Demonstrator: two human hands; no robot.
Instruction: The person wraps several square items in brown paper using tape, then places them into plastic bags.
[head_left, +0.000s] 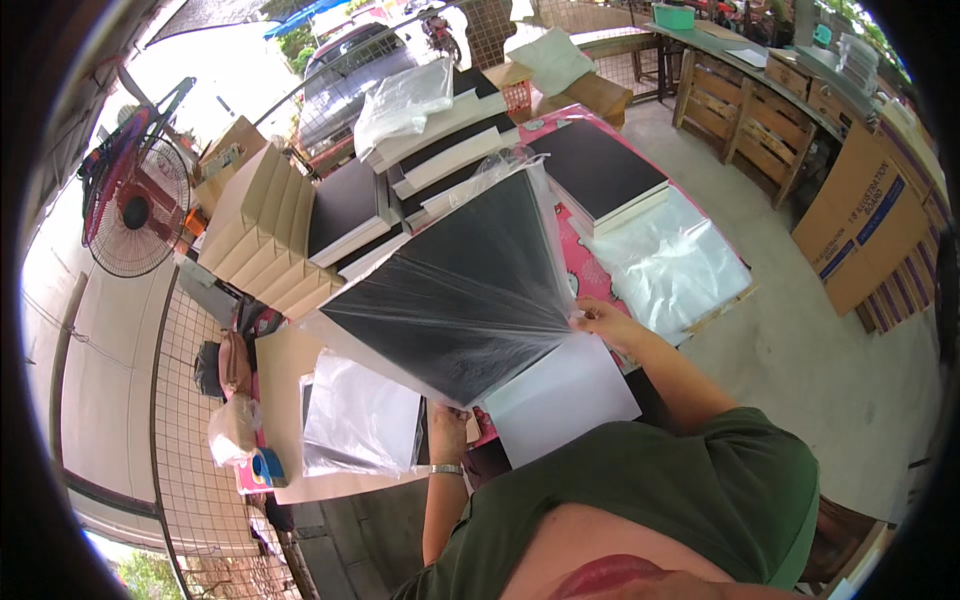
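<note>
Both my hands hold a large black board [440, 270] in a clear plastic bag, tilted up over the table. My right hand [597, 318] pinches the bag's plastic at the right edge, and creases fan out from there across the black face. At the near corner, my left hand [447, 425] grips the bagged board, its fingers partly hidden beneath it. A white sheet [560, 400] lies just below the board, near my body. To the left rests a plastic-covered white stack [362, 415].
Black-topped board stacks [595, 170] stand on the pink-covered table, beside a pile of clear plastic bags [680, 262]. Brown paper packets [255, 215] are stacked at left, near a fan [135, 207]. A blue tape dispenser [266, 467] sits at the left edge. Cardboard [865, 225] leans at right.
</note>
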